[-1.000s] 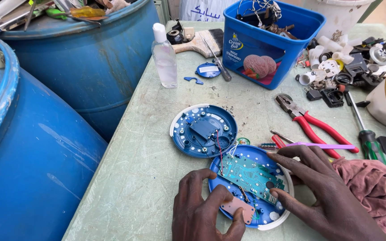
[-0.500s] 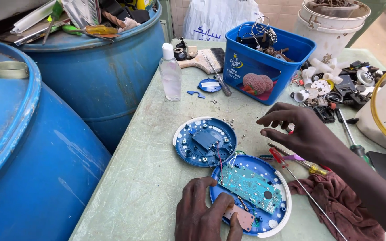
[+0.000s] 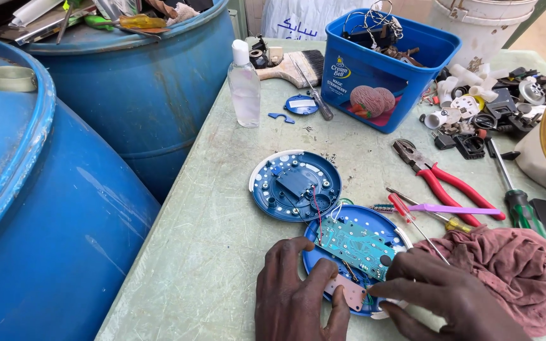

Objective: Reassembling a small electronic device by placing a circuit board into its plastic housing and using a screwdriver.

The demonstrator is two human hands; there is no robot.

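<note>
Pale green, scratched tabletop [image 3: 222, 252] fills my view, flanked at nine o'clock by two blue plastic drums [image 3: 52, 221].

Both my hands enter from six o'clock, wrists cut off by the lower edge. My left hand [image 3: 298, 297] lies fingers down on the near rim of the lower blue disc housing [image 3: 374, 221], fingertips pressing a small pinkish board [image 3: 347, 292]; it clamps nothing. My right hand [image 3: 437, 293] pinches the near edge of the green circuit board [image 3: 356, 243] seated in that round shell, with a thin red-handled screwdriver [image 3: 412, 218] running under its fingers; whether the fingers close on the tool I cannot tell. The hands hide the shell's near rim.

At twelve o'clock from the hands, just beside the first shell and joined to it by thin red and black wires [image 3: 316, 211], lies the second blue disc half [image 3: 295, 184], ribbed inside with a square dark block at centre. At three o'clock a crumpled maroon rag [image 3: 519, 268] covers the table corner. Red-handled pliers [image 3: 440, 180], a lilac plastic strip [image 3: 456, 209] and a green-handled screwdriver [image 3: 513, 192] lie at two o'clock.

Farther out at twelve o'clock stand a clear squeeze bottle [image 3: 244, 88] and a blue rectangular tub [image 3: 387, 63] holding tangled wire. At one o'clock, a heap of small white and black plastic parts [image 3: 488, 104] is too jumbled to sort.
</note>
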